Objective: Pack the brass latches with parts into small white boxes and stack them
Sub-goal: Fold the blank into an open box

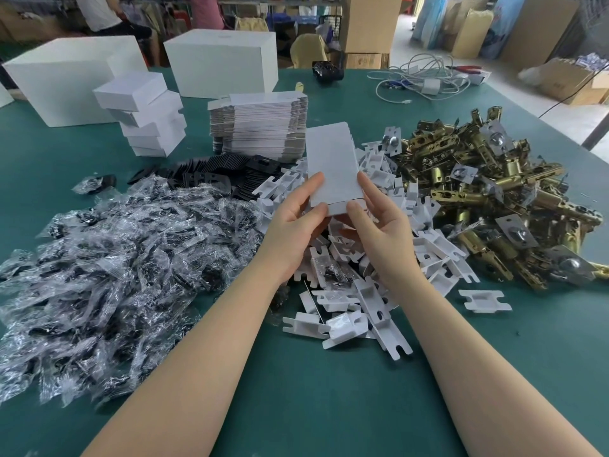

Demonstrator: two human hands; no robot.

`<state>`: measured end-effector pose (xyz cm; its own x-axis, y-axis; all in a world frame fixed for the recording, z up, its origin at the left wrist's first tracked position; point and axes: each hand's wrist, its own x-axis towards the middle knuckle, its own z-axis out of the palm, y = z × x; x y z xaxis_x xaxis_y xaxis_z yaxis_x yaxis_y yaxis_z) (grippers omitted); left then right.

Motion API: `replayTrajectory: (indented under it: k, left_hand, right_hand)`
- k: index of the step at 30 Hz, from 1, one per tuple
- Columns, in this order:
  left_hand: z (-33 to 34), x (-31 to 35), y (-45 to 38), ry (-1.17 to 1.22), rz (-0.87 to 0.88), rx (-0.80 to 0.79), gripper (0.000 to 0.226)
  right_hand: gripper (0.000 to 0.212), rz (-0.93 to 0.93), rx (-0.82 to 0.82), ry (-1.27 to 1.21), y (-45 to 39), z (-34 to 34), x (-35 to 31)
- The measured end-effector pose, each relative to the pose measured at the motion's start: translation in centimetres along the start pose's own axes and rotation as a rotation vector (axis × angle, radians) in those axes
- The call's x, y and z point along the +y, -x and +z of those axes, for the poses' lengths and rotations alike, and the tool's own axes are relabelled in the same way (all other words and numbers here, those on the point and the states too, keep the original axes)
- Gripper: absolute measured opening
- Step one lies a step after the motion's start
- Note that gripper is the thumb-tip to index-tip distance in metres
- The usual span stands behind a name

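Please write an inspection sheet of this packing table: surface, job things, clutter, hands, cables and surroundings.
Surface: green table, bare only at the near edge.
Job things: brass latches heaped at right; white plastic parts in the middle; bagged parts at left; black plates behind them; flat box blanks stacked; five packed small boxes stacked, askew.
Clutter: two large white cartons at the back; black basket.
Hands: left hand and right hand together hold one small white box above the piles.
Cables: white cables tangled at far right.
Surroundings: cardboard cartons, a person standing behind.
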<state>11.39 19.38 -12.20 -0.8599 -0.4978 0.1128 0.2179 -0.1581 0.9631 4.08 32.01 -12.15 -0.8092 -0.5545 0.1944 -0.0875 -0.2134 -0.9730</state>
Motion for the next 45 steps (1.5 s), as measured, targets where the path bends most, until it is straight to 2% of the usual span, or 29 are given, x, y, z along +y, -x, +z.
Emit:
replayTrajectory:
  k: [12, 22, 28, 37, 43, 45]
  left_hand:
    - [0.11, 0.20, 0.40, -0.043, 0.087, -0.035, 0.045]
    - [0.09, 0.47, 0.49, -0.062, 0.074, -0.037, 0.042]
    - [0.34, 0.28, 0.53, -0.041, 0.081, 0.022, 0.043]
    - [-0.02, 0.08, 0.11, -0.048, 0.061, -0.007, 0.044]
    - [-0.33, 0.01, 0.10, -0.214, 0.072, -0.044, 0.041]
    - [-0.36, 0.05, 0.29, -0.257, 0.096, -0.070, 0.047]
  right_hand:
    - [0.041, 0.028, 0.007, -0.065, -0.18, -0.13, -0.07]
    - [0.041, 0.011, -0.017, -0.046, -0.05, 0.00, -0.46]
    - [0.042, 0.017, 0.019, -0.043, 0.13, 0.21, -0.51]
    - [0.042, 0.010, 0.004, -0.012, 0.04, 0.09, -0.61]
    - [0.043, 0.005, 0.019, -0.039, -0.08, -0.02, -0.46]
    - [0.041, 0.002, 0.028, -0.047, -0.13, 0.02, -0.37]
